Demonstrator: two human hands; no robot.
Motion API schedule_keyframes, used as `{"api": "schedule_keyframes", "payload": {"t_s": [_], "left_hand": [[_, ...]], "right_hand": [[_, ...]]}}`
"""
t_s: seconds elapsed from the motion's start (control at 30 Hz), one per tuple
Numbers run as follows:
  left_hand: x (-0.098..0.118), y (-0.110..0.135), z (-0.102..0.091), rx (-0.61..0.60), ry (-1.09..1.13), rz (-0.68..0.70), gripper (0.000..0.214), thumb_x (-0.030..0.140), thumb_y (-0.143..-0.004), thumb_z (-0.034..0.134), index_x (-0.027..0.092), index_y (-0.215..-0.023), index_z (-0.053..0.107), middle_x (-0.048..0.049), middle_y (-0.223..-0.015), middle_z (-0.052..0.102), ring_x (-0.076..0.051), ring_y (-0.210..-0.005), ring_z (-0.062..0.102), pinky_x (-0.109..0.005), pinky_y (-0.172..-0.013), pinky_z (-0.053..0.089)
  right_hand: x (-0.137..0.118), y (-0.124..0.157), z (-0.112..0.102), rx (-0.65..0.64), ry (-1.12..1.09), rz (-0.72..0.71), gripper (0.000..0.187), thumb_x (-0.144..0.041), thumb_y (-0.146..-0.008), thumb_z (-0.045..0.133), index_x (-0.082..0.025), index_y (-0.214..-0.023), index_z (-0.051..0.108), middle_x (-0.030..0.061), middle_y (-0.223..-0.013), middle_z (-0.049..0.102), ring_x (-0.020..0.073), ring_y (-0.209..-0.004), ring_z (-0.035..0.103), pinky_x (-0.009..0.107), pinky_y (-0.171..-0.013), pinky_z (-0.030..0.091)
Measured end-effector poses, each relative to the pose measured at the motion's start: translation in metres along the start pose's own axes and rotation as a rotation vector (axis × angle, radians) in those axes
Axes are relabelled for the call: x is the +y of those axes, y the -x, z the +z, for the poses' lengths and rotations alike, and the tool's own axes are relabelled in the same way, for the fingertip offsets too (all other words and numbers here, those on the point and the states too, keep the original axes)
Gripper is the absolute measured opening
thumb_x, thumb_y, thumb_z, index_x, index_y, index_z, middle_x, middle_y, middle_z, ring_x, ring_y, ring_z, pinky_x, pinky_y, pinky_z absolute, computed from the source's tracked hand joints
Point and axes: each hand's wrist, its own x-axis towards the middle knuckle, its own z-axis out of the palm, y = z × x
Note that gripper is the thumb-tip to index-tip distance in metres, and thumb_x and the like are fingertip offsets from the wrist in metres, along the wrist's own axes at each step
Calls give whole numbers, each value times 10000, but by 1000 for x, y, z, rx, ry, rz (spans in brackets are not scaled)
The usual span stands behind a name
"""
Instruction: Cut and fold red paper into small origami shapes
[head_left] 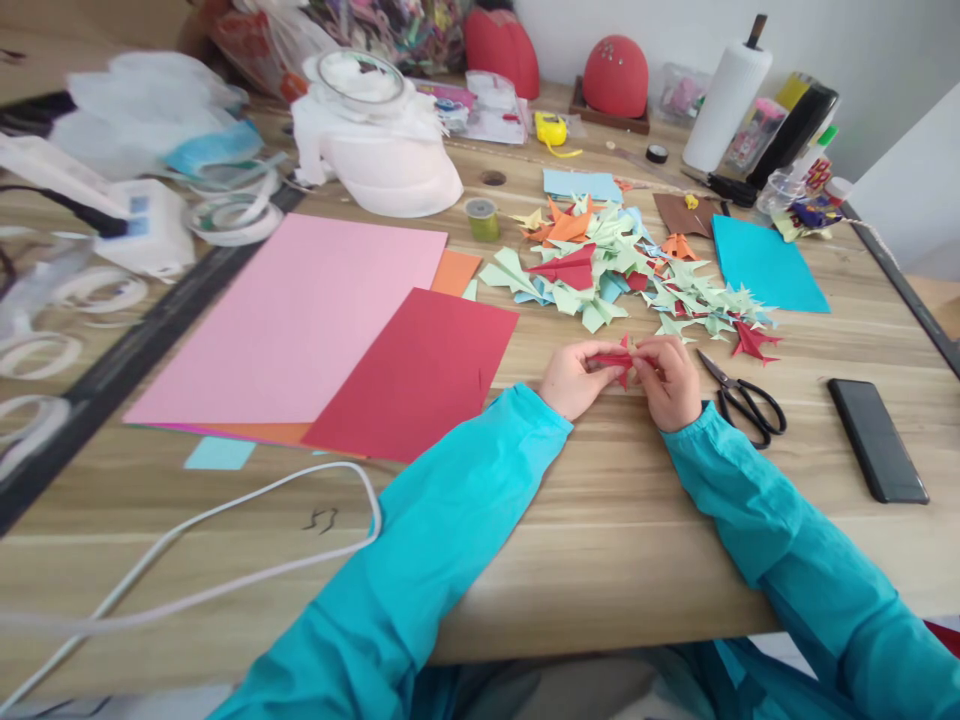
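Observation:
My left hand [576, 378] and my right hand [667, 380] meet over the table, both closed on one small red folded-paper plane [622, 362]. Fingers cover much of its body, and its pointed ends stick out between them. Just beyond lies a heap of folded paper planes [615, 250], mostly pale green with some orange, blue and red. A red paper plane [753, 341] rests at the heap's right end. Close to my right wrist are black-handled scissors [750, 402], their blades pointing toward the heap.
Left of my hands lie a red sheet [427, 375] and a large pink sheet [300, 310]. A blue sheet [769, 262] is at the back right, and a phone [877, 440] at the right. A spool [481, 219] stands behind the sheets. A white cable [247, 490] loops at front left.

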Motion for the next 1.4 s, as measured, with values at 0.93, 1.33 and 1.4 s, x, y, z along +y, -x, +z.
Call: {"api": "schedule_keyframes", "payload": {"t_s": [0.93, 1.33, 1.4], "left_hand": [[10, 1, -1, -47, 22, 7, 272, 237, -585, 746, 120, -824, 689, -43, -746, 698, -144, -664, 641, -306, -717, 534], [13, 4, 1, -29, 33, -35, 273, 244, -583, 751, 116, -816, 690, -46, -710, 696, -169, -678, 649, -352, -739, 536], [14, 4, 2, -29, 35, -22, 305, 260, -603, 738, 117, -867, 680, -54, -764, 698, -171, -695, 646, -347, -722, 535]], "right_hand": [[-8, -6, 0, -43, -457, 276, 217, -388, -721, 671, -200, -760, 570, -33, -586, 559, 98, -485, 514, 244, -463, 438], [-8, -6, 0, -54, -512, 369, 273, -434, -695, 679, -194, -747, 558, -39, -546, 556, 96, -452, 491, 235, -417, 403], [-7, -7, -1, -27, -505, 383, 269, -424, -692, 684, -191, -756, 565, -42, -542, 556, 93, -443, 486, 233, -412, 399]]}}
